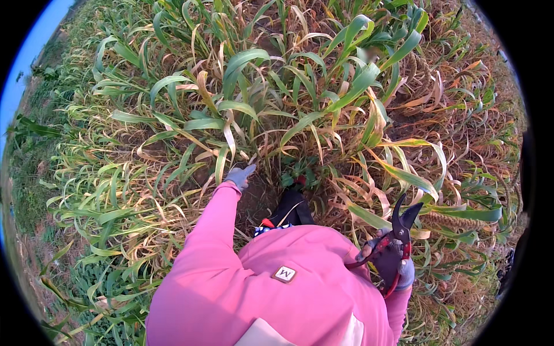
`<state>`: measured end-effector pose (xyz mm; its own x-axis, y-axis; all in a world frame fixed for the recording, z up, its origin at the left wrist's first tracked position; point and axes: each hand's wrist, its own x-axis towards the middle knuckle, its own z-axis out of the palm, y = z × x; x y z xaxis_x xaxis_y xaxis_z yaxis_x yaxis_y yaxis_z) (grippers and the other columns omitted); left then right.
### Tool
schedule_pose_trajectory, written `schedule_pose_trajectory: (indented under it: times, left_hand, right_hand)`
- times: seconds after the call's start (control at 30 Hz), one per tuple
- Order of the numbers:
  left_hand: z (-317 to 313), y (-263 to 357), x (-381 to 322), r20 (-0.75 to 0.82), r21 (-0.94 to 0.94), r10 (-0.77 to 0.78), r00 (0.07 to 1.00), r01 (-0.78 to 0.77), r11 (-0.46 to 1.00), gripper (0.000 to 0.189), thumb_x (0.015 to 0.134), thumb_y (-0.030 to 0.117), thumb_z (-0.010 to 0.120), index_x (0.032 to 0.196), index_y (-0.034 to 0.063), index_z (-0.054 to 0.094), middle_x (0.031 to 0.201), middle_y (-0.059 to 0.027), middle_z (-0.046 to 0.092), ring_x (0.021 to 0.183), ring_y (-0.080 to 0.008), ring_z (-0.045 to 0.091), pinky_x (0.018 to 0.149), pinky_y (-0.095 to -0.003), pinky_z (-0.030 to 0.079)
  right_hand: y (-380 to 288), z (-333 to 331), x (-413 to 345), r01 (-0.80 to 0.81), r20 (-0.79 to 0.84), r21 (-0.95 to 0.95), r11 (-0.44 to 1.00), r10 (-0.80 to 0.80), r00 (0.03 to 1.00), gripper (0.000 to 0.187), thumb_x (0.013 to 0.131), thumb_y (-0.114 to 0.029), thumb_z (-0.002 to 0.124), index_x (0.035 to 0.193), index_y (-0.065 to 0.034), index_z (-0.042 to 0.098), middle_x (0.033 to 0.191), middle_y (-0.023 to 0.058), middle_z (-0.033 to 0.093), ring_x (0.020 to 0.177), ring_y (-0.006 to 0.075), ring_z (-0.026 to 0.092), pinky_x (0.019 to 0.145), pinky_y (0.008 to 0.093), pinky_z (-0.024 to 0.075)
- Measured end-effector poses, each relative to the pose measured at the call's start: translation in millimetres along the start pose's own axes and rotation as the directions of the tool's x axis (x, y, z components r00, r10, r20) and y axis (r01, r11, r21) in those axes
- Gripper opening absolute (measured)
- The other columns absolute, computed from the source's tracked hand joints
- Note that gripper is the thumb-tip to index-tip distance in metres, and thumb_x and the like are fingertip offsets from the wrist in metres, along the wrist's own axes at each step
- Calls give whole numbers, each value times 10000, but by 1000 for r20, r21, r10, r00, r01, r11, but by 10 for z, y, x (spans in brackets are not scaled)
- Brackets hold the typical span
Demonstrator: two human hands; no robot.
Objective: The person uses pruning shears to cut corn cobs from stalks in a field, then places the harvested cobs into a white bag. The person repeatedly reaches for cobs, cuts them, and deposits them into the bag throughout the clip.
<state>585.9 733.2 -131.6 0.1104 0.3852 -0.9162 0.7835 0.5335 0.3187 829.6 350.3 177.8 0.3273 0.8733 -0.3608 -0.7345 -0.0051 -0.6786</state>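
Note:
My left hand [240, 176], in a grey-blue glove, reaches down among the bases of cereal stalks [265, 158]. Its index finger points out, apart from the other fingers, which are curled; nothing shows in its grip. At the lower right my right hand [406, 273], gloved too, holds bypass pruning shears [394, 248] with red and black handles. The shears' dark blades [407, 216] point away from me and stand apart. Long green and drying leaves [246, 60] spread in front of me. My pink sleeve [212, 220] covers the left arm.
A low leafy weed [288, 178] grows by my red-tipped shoe [300, 180]. Dry brown leaves [368, 186] tangle to the right, where a long seed head [458, 221] lies low. Yellowing leaves [117, 173] crowd the left. Bare soil [255, 201] shows near my black-clad leg [292, 207].

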Motion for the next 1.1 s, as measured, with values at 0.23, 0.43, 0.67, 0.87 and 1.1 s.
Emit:
schedule_pose_trajectory:
  times: [0.23, 0.43, 0.67, 0.87, 1.1]
  left_hand:
    - [146, 123, 134, -427, 114, 702, 571, -736, 668, 872, 783, 339, 768, 1434, -60, 345, 1462, -190, 409, 1322, -262, 427, 1106, -340, 296]
    - [429, 416, 367, -351, -526, 596, 722, -679, 512, 350, 962, 316, 582, 1147, 19, 611, 974, -55, 640, 903, -128, 581, 807, -283, 456]
    - [1317, 2, -854, -184, -511, 624, 759, -616, 600, 200, 993, 240, 537, 963, 44, 562, 738, -21, 543, 664, -119, 552, 636, -274, 477]
    - [1242, -465, -1220, -182, -216, 630, 755, -656, 724, 204, 944, 218, 580, 1020, 28, 579, 747, -76, 585, 663, -181, 574, 668, -335, 489]
    - [1122, -447, -1460, -266, 128, 708, 654, -704, 699, 237, 933, 235, 594, 927, -2, 600, 712, -160, 621, 668, -326, 621, 609, -408, 461]
  right_hand:
    - [-35, -42, 71, -52, 0, -18, 998, 52, 999, 827, 696, -406, 780, 1317, 6, 421, 1016, 237, 611, 964, 369, 615, 887, 482, 496]
    - [3, -152, 129, -95, -18, -25, 995, 95, 995, 822, 701, -418, 780, 1304, 15, 425, 991, 216, 610, 940, 346, 614, 861, 471, 503]
    - [-129, -126, 720, -179, -41, -761, 624, 229, 973, 729, 731, -321, 747, 1320, -5, 458, 1030, 176, 620, 982, 297, 615, 906, 413, 475]
    - [547, -130, 1626, 102, 6, -982, -157, 516, 857, 609, 752, -453, 697, 1177, -53, 522, 1089, 226, 605, 1009, 419, 597, 879, 456, 465]
    - [1151, -123, 2119, 232, 46, -952, -199, 659, 751, 731, 736, -567, 669, 1253, -75, 509, 1148, 243, 609, 1083, 405, 596, 940, 458, 466]
